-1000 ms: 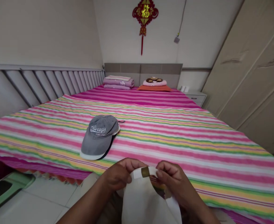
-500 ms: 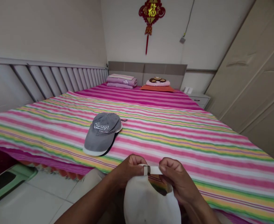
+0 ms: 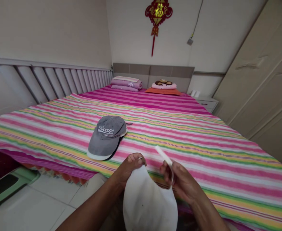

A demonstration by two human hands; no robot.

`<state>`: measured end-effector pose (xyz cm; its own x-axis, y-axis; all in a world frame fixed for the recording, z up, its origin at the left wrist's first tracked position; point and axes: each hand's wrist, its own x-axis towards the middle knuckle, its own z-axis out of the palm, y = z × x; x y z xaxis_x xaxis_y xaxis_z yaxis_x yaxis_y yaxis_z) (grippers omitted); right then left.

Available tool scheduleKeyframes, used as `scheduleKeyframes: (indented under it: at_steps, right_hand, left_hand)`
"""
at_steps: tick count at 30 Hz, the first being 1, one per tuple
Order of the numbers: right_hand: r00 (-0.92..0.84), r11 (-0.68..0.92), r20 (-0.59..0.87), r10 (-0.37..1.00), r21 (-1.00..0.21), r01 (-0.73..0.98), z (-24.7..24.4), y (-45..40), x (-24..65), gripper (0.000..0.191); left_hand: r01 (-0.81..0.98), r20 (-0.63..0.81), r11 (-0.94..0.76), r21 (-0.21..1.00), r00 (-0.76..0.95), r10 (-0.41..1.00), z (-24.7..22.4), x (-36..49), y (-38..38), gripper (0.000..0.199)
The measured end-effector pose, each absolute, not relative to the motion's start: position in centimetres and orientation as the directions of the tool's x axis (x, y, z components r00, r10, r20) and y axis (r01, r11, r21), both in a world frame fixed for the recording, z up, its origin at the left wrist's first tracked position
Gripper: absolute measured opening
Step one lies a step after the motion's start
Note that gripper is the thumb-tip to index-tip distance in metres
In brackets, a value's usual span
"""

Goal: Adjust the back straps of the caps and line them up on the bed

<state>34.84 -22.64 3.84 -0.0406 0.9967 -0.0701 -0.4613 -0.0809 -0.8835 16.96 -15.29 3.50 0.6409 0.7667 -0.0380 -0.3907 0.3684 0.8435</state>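
A white cap (image 3: 150, 202) hangs at the bottom centre, its back opening facing up. My left hand (image 3: 132, 165) is closed on the cap's edge at the left of that opening. On the right side, my right hand (image 3: 177, 176) pinches the white strap (image 3: 163, 155), whose free end points up and to the left. The strap and the left edge are apart. A grey cap (image 3: 107, 136) with white lettering rests on the striped bed sheet, ahead and to the left of my hands.
The striped bed (image 3: 218, 150) spans the view, with folded bedding (image 3: 126, 84) and an orange cloth (image 3: 163, 91) by the headboard. A green stool (image 3: 13, 186) stands at lower left. White railing (image 3: 59, 81) borders the left; a nightstand (image 3: 207, 104) stands back right.
The strap has come out of the buckle at the left side of the opening. My hands have moved slightly up, and the strap's free end now sticks up from my right hand.
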Motion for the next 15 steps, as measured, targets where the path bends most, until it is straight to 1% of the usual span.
scheduleKeyframes:
  at_steps: [2,3,5,7,9,12,15]
  right_hand:
    - [-0.220,-0.181,-0.112,0.969,-0.928,-0.326,3.7,-23.0,34.6,0.036]
    - [-0.275,-0.219,-0.137,0.952,-0.930,-0.294,3.7,-23.1,34.4,0.034]
    - [-0.312,-0.278,-0.178,0.933,-0.907,-0.316,3.9,-23.3,33.8,0.031]
    - [-0.300,-0.312,-0.199,0.933,-0.863,-0.398,4.0,-23.4,33.3,0.033]
    - [-0.248,-0.294,-0.197,0.949,-0.837,-0.461,4.1,-23.2,32.9,0.034]
    - [-0.149,-0.234,-0.184,0.972,-0.847,-0.478,4.0,-22.9,32.8,0.030]
    - [-0.118,-0.190,-0.152,0.981,-0.847,-0.497,4.1,-22.5,33.0,0.029]
  left_hand:
    - [-0.355,-0.083,0.386,0.852,0.635,0.768,3.4,17.1,-15.1,0.031]
    - [-0.336,-0.106,0.399,0.853,0.637,0.763,3.3,17.1,-14.9,0.030]
    - [-0.314,-0.130,0.424,0.850,0.654,0.745,3.1,17.1,-14.7,0.028]
    - [-0.319,-0.127,0.446,0.836,0.680,0.722,2.8,16.8,-14.3,0.026]
    - [-0.328,-0.113,0.469,0.820,0.711,0.694,2.3,16.3,-13.8,0.025]
    - [-0.322,-0.095,0.492,0.809,0.753,0.651,0.7,14.8,-13.2,0.029]
    - [-0.269,-0.128,0.524,0.808,0.788,0.602,-1.9,13.1,-13.4,0.031]
